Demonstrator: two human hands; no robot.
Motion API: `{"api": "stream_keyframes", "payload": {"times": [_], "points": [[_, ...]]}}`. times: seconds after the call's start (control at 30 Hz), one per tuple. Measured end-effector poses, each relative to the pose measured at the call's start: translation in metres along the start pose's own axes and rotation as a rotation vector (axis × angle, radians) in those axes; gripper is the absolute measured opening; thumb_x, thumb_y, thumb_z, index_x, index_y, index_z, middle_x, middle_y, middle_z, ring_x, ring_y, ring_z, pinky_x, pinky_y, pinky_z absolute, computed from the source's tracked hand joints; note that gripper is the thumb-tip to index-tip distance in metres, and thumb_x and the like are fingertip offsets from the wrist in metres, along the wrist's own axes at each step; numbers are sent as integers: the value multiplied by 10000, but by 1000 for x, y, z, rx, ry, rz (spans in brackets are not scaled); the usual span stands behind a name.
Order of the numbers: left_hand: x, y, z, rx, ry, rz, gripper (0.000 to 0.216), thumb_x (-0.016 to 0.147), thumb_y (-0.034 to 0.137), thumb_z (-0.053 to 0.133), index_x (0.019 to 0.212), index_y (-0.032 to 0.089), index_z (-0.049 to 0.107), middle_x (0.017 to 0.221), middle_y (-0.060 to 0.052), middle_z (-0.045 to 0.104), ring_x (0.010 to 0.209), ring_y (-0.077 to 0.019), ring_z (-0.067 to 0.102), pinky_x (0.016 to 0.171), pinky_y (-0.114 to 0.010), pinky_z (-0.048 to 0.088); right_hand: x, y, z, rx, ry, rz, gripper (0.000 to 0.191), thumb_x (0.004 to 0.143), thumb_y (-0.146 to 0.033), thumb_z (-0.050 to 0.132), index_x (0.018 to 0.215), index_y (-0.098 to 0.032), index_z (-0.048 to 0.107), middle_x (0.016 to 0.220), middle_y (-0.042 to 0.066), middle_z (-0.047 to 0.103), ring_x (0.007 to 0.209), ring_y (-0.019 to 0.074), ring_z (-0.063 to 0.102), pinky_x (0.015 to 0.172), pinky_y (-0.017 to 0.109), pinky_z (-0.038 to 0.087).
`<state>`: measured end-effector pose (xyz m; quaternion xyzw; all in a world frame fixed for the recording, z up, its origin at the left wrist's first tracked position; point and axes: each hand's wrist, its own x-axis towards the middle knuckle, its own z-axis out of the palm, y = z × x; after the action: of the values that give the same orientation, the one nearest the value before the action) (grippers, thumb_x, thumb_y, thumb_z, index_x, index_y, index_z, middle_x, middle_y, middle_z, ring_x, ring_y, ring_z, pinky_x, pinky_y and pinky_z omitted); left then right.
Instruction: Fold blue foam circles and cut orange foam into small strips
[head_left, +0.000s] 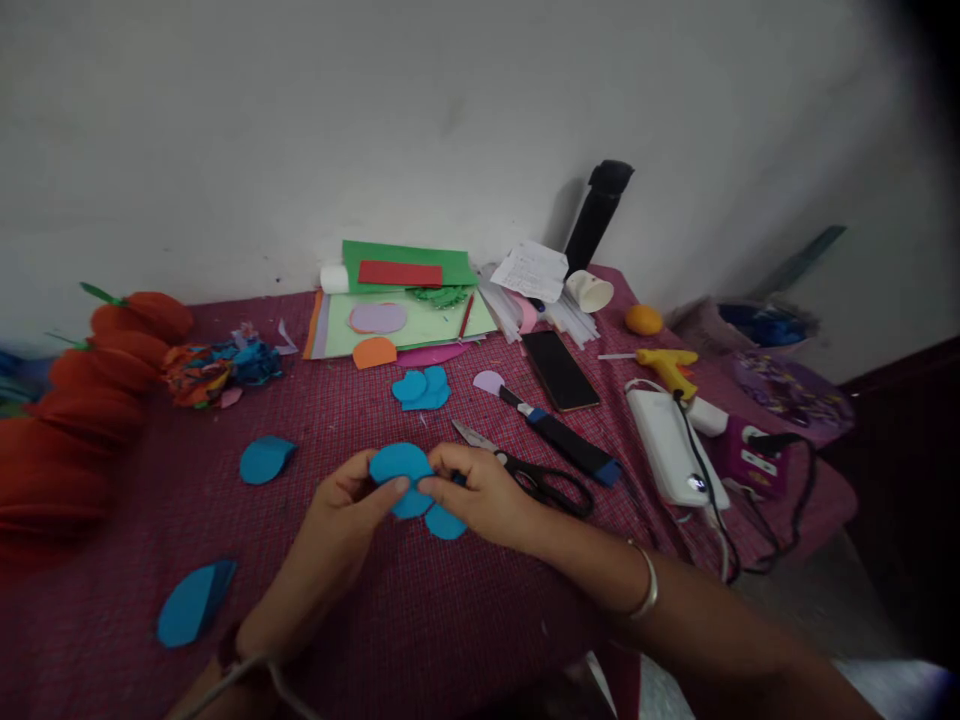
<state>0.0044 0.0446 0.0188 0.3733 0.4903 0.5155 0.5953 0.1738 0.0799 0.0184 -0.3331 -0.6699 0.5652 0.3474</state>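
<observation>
Between my two hands, just above the table, is a blue paper cutout with rounded edges. My left hand pinches its left side, thumb on top. My right hand pinches the right side, thumb and fingertips close to the left thumb. Another rounded blue paper piece shows below the right fingers; whether it is joined to the held one I cannot tell. Two folded blue paper circles, one nearer the middle and one at front left, lie on the cloth. Black-handled scissors lie beside my right hand.
Blue cutouts lie beyond my hands, before coloured paper sheets. Rightward are a cutter, a phone, a yellow glue gun, a white power bank and cables. Orange paper pumpkins stand left.
</observation>
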Motion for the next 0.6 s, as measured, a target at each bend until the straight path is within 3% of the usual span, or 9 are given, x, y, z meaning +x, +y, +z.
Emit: {"api": "stream_keyframes", "payload": {"times": [0.17,0.27,0.4,0.6], "points": [[-1,1,-5,217,121,205,73,719,156,674,752,220,682,767,34,653,695,-108,570,631,-204,457,7,9,-3,-12,116,46,81,835,-242,567,872,-176,597,735,-16,543,667,114,485,579,220,385],[-1,5,0,223,113,131,79,688,174,656,732,214,709,776,11,679,745,-142,597,676,-243,475,10,10,-7,-8,165,88,97,849,-242,545,903,-178,595,741,-13,542,665,117,489,583,229,386],[-3,7,4,345,109,-15,147,711,209,589,789,209,713,613,22,640,604,-142,568,572,-251,453,12,6,-10,26,265,116,114,857,-268,522,887,-184,593,674,-33,484,584,109,425,509,219,342],[-7,9,5,603,-4,130,208,759,266,543,887,222,701,743,6,690,710,-179,631,639,-285,487,10,3,-11,23,314,57,119,855,-274,527,896,-184,594,680,-33,490,591,110,430,533,227,364]]}}
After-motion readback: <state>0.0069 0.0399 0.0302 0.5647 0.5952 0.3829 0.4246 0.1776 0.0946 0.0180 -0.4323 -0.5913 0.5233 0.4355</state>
